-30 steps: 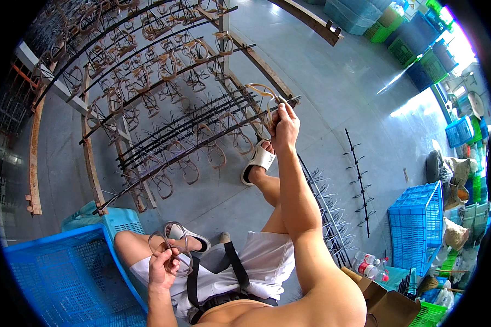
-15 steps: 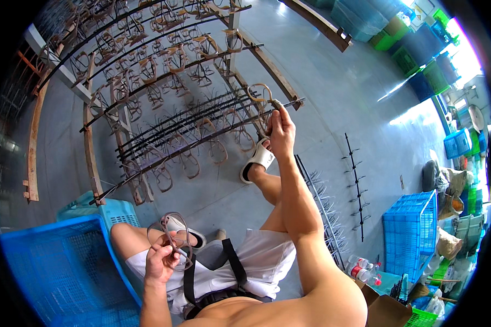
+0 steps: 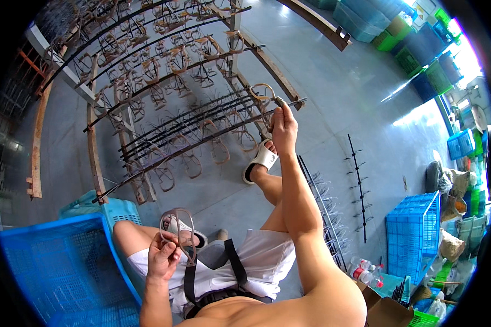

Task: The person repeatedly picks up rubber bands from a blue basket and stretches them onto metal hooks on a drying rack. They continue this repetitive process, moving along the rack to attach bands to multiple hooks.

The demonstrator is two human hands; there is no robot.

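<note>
Head view: left hand (image 3: 165, 259) pinches thin brown spectacle frame (image 3: 179, 231) near white fabric shorts (image 3: 270, 252); right hand (image 3: 284, 125) closed on amber curved frame (image 3: 272, 91) at tip of black metal rod (image 3: 229, 131). Glossy grey floor (image 3: 338, 90) stretches beyond it.

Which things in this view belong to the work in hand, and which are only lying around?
Apparently in the work:
- left hand, holding an eyeglass frame
- right hand, with a second frame at a bar's end
- rack of hanging frames

Apparently lying about:
- bottles
- crate beyond them
- cardboard box
- floor rod
</note>
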